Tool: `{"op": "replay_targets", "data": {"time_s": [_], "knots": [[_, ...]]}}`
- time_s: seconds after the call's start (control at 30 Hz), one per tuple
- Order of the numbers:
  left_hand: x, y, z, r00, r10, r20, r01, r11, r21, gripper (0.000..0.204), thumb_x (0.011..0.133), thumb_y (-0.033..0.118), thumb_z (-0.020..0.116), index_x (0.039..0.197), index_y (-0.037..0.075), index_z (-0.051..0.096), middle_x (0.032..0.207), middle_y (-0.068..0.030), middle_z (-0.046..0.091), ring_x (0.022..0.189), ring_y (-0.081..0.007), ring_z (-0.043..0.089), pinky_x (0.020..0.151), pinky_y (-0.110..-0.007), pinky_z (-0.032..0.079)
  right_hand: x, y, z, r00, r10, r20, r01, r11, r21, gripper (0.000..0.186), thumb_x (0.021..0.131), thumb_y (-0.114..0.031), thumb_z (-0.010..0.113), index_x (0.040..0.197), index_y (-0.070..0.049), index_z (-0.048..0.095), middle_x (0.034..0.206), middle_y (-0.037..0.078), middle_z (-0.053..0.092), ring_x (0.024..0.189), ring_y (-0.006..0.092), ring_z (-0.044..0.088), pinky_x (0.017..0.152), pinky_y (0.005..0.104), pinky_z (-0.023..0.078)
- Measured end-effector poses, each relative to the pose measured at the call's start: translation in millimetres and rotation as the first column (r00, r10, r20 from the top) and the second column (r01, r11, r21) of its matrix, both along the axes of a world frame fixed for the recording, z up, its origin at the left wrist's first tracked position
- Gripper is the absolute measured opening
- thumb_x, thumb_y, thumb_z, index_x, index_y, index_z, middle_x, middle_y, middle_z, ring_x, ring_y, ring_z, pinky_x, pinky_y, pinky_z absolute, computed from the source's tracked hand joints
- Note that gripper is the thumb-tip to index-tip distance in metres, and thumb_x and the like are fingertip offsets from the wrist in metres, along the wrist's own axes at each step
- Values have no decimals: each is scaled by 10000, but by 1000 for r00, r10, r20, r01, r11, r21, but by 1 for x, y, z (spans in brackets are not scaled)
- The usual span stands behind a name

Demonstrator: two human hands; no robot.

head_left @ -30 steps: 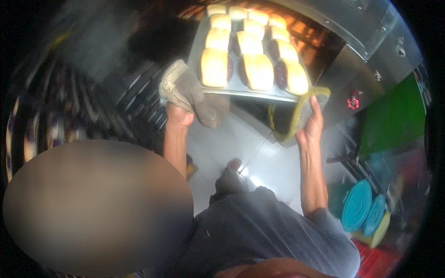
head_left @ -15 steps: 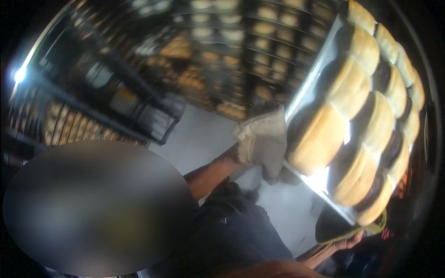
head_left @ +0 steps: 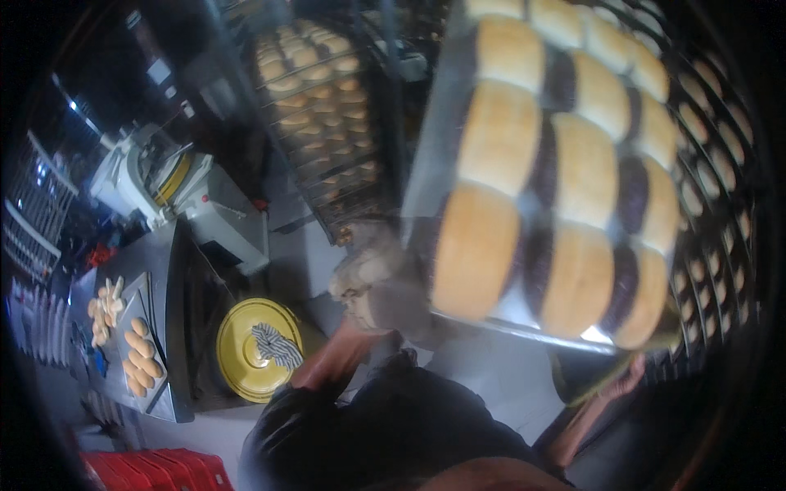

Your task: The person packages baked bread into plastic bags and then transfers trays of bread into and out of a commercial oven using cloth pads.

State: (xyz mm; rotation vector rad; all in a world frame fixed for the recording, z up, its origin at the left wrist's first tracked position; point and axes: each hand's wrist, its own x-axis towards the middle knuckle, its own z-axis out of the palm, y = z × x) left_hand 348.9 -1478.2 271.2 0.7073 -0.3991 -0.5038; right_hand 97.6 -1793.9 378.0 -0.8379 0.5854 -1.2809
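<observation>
A metal baking tray (head_left: 431, 147) of golden bread rolls (head_left: 491, 245) fills the upper right, tilted up in front of me. The rolls stand in rows with dark gaps between them. My left hand (head_left: 372, 286), in a thick grey-beige oven glove, is closed at the tray's left edge; the glove hides its fingers. Under the tray's lower right corner, my right hand (head_left: 624, 383) presses a dark green cloth pad (head_left: 577, 376) against it, fingers curled round the pad. Both arms bear the tray between them.
Racks of baked rolls (head_left: 315, 106) stand ahead and at the far right (head_left: 712, 270). To the left are a white machine (head_left: 217, 213), a metal table (head_left: 182, 327) with rolls on boards, a round yellow lid (head_left: 237, 360) with a striped cloth, and a red crate (head_left: 155, 470).
My view has turned, bringing the machine, table and yellow lid into sight at left. The tray appears farther left and more upright, still held by both hands.
</observation>
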Motion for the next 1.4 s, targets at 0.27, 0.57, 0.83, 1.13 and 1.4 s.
{"op": "replay_targets", "data": {"time_s": [0.27,0.57,0.83,1.13,1.4], "knots": [[52,129,-9,893,443,-78,-450,879,-155,521,843,264,676,1276,60,471,1200,-68,550,1091,-179,558,916,-334,494,233,57,-2,729,683,-43,-683,730,27,507,757,-303,667,1169,-33,550,1080,99,606,1002,231,577,873,352,469],[188,159,62,824,552,131,-495,812,-309,391,912,201,618,1253,55,494,1180,-71,562,1064,-176,572,893,-322,506,427,110,19,483,872,77,-875,484,13,473,821,-272,654,1219,-48,532,1133,87,591,1060,230,558,939,360,442],[290,140,102,726,683,74,-656,721,-222,355,934,183,580,1248,42,491,1156,-111,593,1031,-227,614,905,-360,529,554,111,46,355,933,49,-935,355,6,404,866,-280,629,1185,-42,564,1092,82,626,998,220,596,877,354,479],[385,189,131,343,214,915,-936,-4,352,448,807,45,594,1249,61,522,1215,-184,555,1143,-344,523,955,-413,430,656,156,71,465,871,160,-866,485,-122,435,915,-396,608,1221,-90,565,1121,38,626,1011,188,592,898,361,474],[461,222,178,8,-656,755,-873,-373,-314,265,809,196,608,1040,82,668,1051,-143,649,985,-255,633,776,-364,516,684,175,119,302,931,-206,-953,303,-28,452,861,-369,683,1186,-72,584,1067,55,660,961,185,633,865,350,505]]}}
